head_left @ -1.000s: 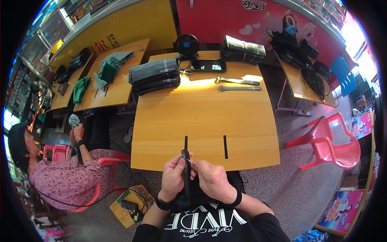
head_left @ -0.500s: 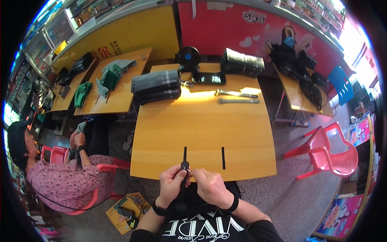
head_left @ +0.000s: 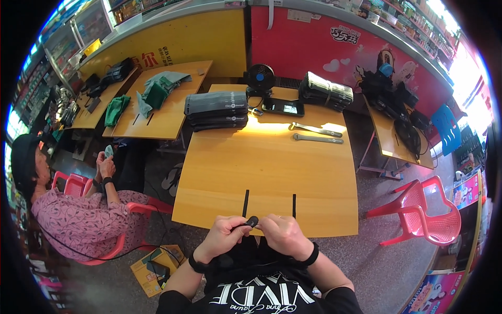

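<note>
Just past the table's near edge, my left hand (head_left: 226, 234) pinches a small dark strip with a rounded end (head_left: 253, 221) between thumb and fingers. My right hand (head_left: 285, 234) is closed at the strip's rounded end, its fingertips pressed together there. Whatever lies between those fingertips is too small to make out. Both hands wear black wristbands. Before them is the wooden table (head_left: 269, 165), with two narrow black bars (head_left: 246, 203) on its near part. Farther back lie two long grey wrench-shaped pieces (head_left: 318, 138).
Stacks of dark folded pouches (head_left: 216, 110), a phone (head_left: 283, 106) and a small fan (head_left: 260, 78) stand along the table's back. To the left, another person (head_left: 89, 220) sits handling a pale piece. A pink chair (head_left: 418, 212) is at right; an open cardboard box (head_left: 157, 269) lies on the floor.
The strip has turned from nearly upright to lying more sideways, its rounded end toward my right hand. Both hands remain together. The whole view has shifted slightly.
</note>
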The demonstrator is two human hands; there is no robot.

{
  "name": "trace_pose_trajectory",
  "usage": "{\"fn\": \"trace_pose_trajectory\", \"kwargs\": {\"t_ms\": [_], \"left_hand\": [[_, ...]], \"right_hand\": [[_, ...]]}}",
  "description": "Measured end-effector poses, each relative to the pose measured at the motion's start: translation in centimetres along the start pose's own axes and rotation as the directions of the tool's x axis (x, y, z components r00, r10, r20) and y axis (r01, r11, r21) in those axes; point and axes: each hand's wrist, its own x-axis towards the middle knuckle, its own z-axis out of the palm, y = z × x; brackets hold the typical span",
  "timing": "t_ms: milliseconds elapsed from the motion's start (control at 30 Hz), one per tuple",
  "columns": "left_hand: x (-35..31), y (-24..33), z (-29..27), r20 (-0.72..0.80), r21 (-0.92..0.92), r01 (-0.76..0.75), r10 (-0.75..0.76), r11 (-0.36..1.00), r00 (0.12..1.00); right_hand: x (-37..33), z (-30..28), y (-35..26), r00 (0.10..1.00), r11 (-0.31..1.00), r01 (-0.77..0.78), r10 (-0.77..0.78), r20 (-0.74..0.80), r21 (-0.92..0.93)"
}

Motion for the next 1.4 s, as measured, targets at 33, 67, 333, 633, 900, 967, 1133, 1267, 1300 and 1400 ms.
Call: {"fn": "trace_pose_trajectory", "kwargs": {"t_ms": [33,67,333,633,900,967,1133,1267,1300,1400], "left_hand": [[0.1,0.1,-0.2,-0.001,-0.002,0.004,-0.004,1.000,1.000],[0.1,0.2,-0.5,0.030,0.009,0.015,-0.015,1.000,0.999],[-0.9,2.0,-0.1,0.013,-0.087,-0.095,0.096,0.992,0.995],[-0.4,3.0,1.1,-0.073,0.067,-0.232,0.237,0.970,0.969],[-3.0,0.5,0.1,-0.170,-0.144,0.002,-0.026,0.990,0.985],[-2.4,1.4,0.5,-0.187,-0.107,-0.073,0.052,0.992,0.981],[-0.4,2.3,1.9,-0.226,0.007,-0.246,0.241,0.969,0.944],[-0.3,2.0,2.0,-0.268,0.052,-0.293,0.296,0.955,0.917],[-0.2,1.9,2.1,-0.272,0.053,-0.292,0.295,0.955,0.916],[0.0,1.8,2.7,-0.307,0.018,-0.272,0.265,0.962,0.914]], "right_hand": [[0.0,-0.4,0.2,0.999,1.000,0.030,-0.030,0.034,-0.007],[0.1,-0.7,0.3,0.996,0.998,0.060,-0.059,0.068,-0.014],[-1.2,-0.5,-2.1,0.952,0.805,-0.242,0.306,-0.029,0.542],[-1.8,-0.7,-2.6,0.869,0.583,-0.368,0.493,0.045,0.724],[-0.9,-6.9,-3.1,0.705,0.586,0.028,0.563,-0.431,0.810],[-0.8,-3.8,-2.1,0.880,0.860,-0.226,0.382,-0.283,0.458],[0.1,0.5,-2.6,0.917,0.965,-0.111,0.191,-0.350,0.236],[0.3,0.6,-2.3,0.913,0.999,0.054,-0.048,-0.405,0.003],[0.2,0.7,-2.0,0.909,0.994,0.070,-0.101,-0.404,-0.089],[0.2,1.0,-1.5,0.891,0.963,0.115,-0.209,-0.403,-0.245]]}}
